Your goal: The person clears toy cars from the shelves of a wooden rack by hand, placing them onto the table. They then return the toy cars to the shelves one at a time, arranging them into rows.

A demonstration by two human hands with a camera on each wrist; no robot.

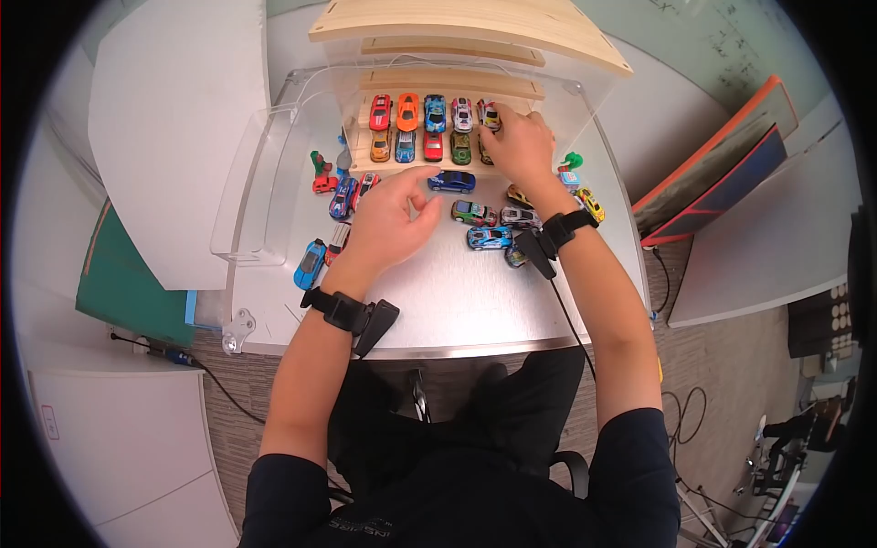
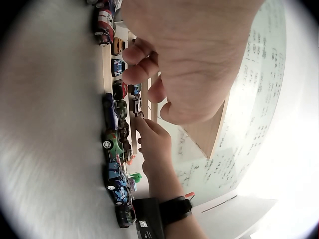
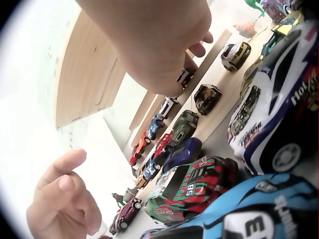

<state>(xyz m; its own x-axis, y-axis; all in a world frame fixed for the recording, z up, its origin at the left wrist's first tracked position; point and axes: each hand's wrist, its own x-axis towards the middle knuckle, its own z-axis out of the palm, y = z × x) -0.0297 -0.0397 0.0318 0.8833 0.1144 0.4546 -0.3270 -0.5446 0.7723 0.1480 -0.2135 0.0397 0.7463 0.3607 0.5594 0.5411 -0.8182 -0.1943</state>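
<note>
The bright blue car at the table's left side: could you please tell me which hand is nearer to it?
The left hand. It hovers to the right of the bright blue car; the right hand is across at the shelf.

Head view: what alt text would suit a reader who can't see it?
A person's right hand grips a toy car at the right end of the back row on a wooden shelf. The left hand, fingers loosely curled, hovers over a silvery table holding more toy cars.

Office, apparently (written-on board (image 2: 265, 69), carpet (image 1: 248, 370))
</note>
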